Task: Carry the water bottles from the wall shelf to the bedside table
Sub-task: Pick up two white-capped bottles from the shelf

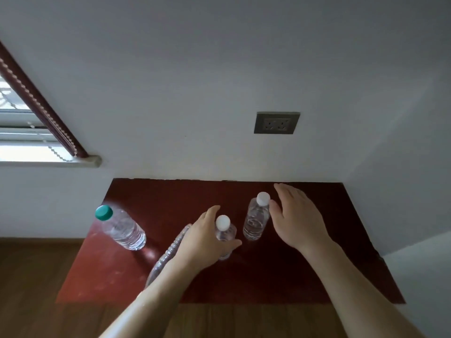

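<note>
On the dark red wall shelf (pixel 280 276) stand clear water bottles. My left hand (pixel 203 242) is wrapped around a small white-capped bottle (pixel 224 230) near the shelf's middle. Just to its right stands a second white-capped bottle (pixel 256 220); my right hand (pixel 296 218) is beside it with fingers spread, the thumb close to its neck, not closed on it. A larger green-capped bottle (pixel 120 228) stands at the shelf's left edge. Another ribbed clear bottle (pixel 166 257) is partly hidden under my left forearm.
The shelf is fixed against a white wall with a grey double socket (pixel 277 123) above it. A window with a dark red frame (pixel 36 98) is at the left. Wooden floor (pixel 29 289) shows below the shelf.
</note>
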Tool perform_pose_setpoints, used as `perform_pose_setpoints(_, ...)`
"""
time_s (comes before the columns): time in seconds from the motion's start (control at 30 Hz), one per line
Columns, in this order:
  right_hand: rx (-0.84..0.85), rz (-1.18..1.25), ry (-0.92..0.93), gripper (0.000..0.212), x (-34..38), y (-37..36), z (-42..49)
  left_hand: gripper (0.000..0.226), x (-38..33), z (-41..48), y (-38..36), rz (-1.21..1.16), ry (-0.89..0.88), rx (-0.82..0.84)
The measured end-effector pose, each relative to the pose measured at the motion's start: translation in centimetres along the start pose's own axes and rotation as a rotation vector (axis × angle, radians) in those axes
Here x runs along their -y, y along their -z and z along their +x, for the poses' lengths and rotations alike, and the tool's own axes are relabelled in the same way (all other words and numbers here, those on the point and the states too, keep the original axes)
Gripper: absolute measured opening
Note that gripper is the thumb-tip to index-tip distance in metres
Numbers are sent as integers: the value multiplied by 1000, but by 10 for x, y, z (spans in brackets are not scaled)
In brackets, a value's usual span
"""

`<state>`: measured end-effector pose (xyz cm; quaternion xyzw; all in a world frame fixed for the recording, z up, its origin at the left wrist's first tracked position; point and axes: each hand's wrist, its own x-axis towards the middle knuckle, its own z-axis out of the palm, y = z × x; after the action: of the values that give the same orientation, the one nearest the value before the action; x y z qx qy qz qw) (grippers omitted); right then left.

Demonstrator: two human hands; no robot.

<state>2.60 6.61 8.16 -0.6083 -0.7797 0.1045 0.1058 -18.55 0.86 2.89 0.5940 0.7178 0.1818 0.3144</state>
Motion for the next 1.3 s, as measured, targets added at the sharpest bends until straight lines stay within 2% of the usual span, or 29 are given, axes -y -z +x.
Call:
perform_pose_setpoints(0.13, 23, 70, -40, 57, -14, -12, -1, 50, 4, 2, -15, -8, 11, -50)
perform_pose_setpoints(0.2, 37, 113, -50, 58, -19, -18, 0, 41, 4, 3, -17, -40, 13, -84)
perform_pose_setpoints(0.5, 182, 448, -150, 91, -34, -63, 14, 42, 9, 11, -25, -70, 6, -120)
perform_pose_setpoints(0.57, 185, 492, -152, 86, -35, -75, 17, 39, 9, 12, -25, -71, 4, -133)
perform_pose_setpoints(0.7, 118, 562, -137, 60, -36, -87, 19, 40, 9, 12, -26, -95, 31, -139)
perform_pose_setpoints(0.77, 89, 587, -139, 54, -36, -87, 19, 41, 10, 12, -26, -105, 38, -148)
perform_pose_setpoints(1.1, -21, 628, -61, 55, -20, -27, 6, 37, -22, 5, 19, -170, -31, -205)
perform_pose_setpoints(1.2, -70, 649, -21, 54, -5, 10, 0, 32, -41, -9, 48, -204, -66, -258)
perform_pose_setpoints(1.3, -132, 666, 25, 62, 15, 46, -6, 34, -59, -25, 81, -217, -101, -344)
